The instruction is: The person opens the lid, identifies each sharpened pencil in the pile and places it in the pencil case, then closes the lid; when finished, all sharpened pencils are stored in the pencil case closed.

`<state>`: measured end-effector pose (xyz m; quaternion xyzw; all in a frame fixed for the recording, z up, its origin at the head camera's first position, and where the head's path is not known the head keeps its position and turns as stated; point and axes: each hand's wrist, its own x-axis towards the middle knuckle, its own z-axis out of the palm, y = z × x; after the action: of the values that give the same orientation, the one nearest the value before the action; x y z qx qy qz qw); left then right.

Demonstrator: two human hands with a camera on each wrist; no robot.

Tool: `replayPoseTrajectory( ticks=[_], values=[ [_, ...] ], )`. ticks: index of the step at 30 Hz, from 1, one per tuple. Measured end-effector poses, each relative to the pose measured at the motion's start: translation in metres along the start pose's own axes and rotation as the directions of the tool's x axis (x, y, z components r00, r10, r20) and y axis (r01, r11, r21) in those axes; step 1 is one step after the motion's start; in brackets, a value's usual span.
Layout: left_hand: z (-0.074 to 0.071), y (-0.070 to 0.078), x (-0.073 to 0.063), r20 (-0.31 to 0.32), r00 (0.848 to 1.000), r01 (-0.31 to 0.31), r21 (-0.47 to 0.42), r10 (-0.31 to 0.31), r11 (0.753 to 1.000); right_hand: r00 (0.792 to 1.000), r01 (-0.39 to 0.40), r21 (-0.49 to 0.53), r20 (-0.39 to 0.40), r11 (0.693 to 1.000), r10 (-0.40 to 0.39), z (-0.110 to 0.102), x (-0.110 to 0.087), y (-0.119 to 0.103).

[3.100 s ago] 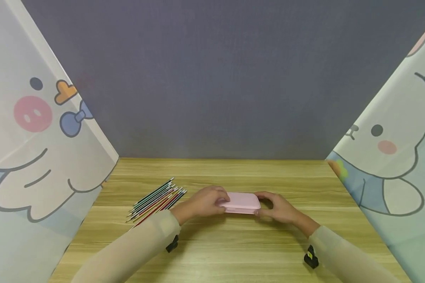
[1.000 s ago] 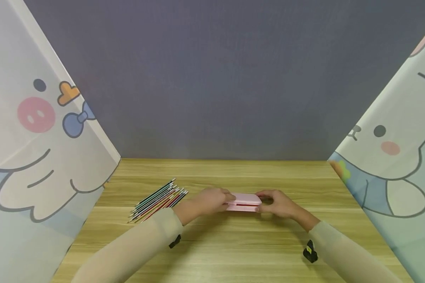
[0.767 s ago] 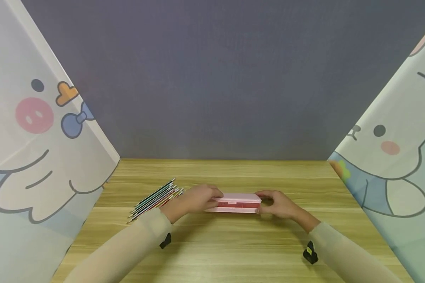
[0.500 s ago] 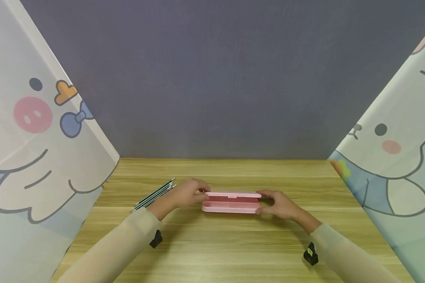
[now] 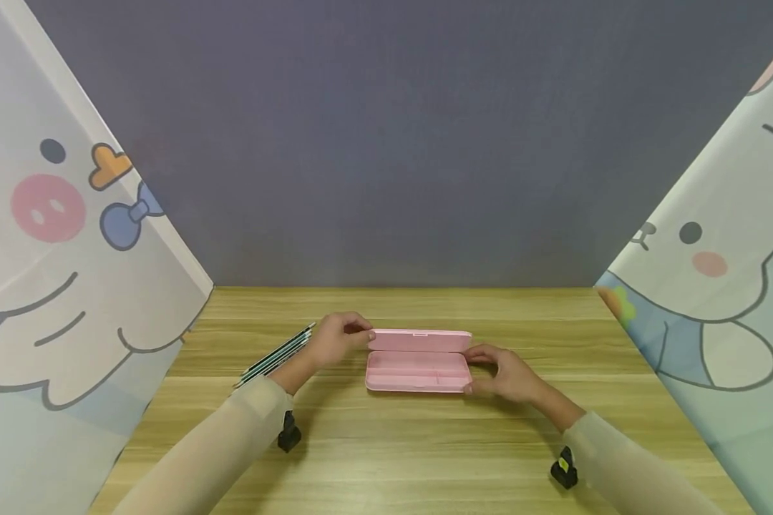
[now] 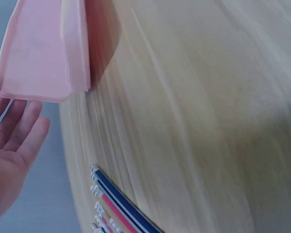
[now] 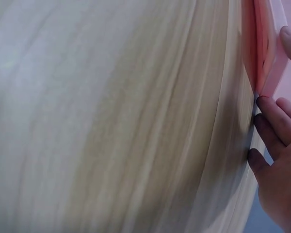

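In the middle of the table lies a pink pencil case (image 5: 402, 365), its lid (image 5: 419, 341) tipped up and back. Inside the base are bare compartments split by thin dividers. My left hand (image 5: 336, 340) pinches the lid's left end; in the left wrist view its fingers (image 6: 25, 127) reach behind the lid's edge. At the opposite end my right hand (image 5: 507, 375) grips the base between thumb and fingers, which the right wrist view shows against the case's corner. Several pencils (image 5: 275, 360) lie in a slanted bundle left of the case, partly hidden by the left forearm.
The wooden table (image 5: 419, 443) meets a dark grey panel (image 5: 386, 157) at the back. Cartoon-printed panels stand along the left (image 5: 71, 300) and right (image 5: 734, 343) sides. A small black device hangs at each wrist.
The left hand slid to the lid's left end and lifted the lid, so the closed pencil case now stands open with its compartments showing. The right hand has stayed at the case's right end.
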<state>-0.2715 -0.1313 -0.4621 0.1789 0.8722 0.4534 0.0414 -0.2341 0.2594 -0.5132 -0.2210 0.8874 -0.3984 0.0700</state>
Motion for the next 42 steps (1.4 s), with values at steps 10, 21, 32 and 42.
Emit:
replayPoseTrajectory(
  ticks=[10, 21, 32, 42],
  values=[
    [0.003, -0.006, 0.018, -0.023, 0.996, 0.079, -0.202, -0.085, 0.976, 0.997, 0.07, -0.126, -0.011, 0.99, -0.072, 0.004, -0.001, -0.002],
    [0.008, -0.012, 0.032, -0.016, 0.975, 0.2, -0.372, -0.222, 0.907, 0.996, 0.087, -0.168, 0.01, 0.982, -0.087, 0.005, 0.001, -0.004],
    [0.013, -0.022, 0.045, -0.011, 0.943, 0.282, -0.502, -0.332, 0.818, 0.998, 0.062, -0.174, 0.035, 0.983, -0.057, 0.005, 0.003, -0.012],
    [0.017, -0.03, 0.051, -0.008, 0.935, 0.317, -0.431, -0.355, 0.845, 0.998, 0.04, -0.173, 0.05, 0.984, -0.032, 0.005, 0.004, -0.011]
  ],
)
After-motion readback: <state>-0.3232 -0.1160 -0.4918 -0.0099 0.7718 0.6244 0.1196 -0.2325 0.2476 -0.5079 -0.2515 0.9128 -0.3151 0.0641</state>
